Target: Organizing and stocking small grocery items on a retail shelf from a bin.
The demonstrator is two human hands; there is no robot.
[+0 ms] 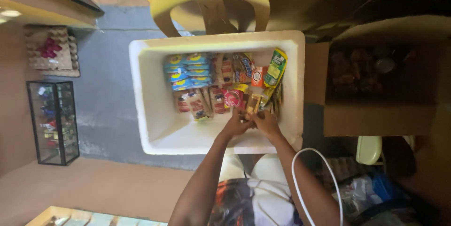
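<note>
Both hands, left [235, 125] and right [266, 122], inside white foam box [145, 108]; grip on packets [251, 104] unclear, fingers hidden.

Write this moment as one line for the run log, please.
left hand on snack packets | right hand beside it, same packets | white foam box holds packets | blue packets untouched | cardboard box at right

1 white foam box [155, 127], centre frame. 2 hands in it: left hand [235, 125] and right hand [266, 122]. Blue-yellow packets [187, 71]: approx 8, stacked in 2 cols. 1 green packet [276, 68]. 1 cardboard box [376, 118], right. 1 glass case [53, 122], left. 1 egg tray [51, 50], upper left. 1 white cable [310, 179], lower right.
</note>
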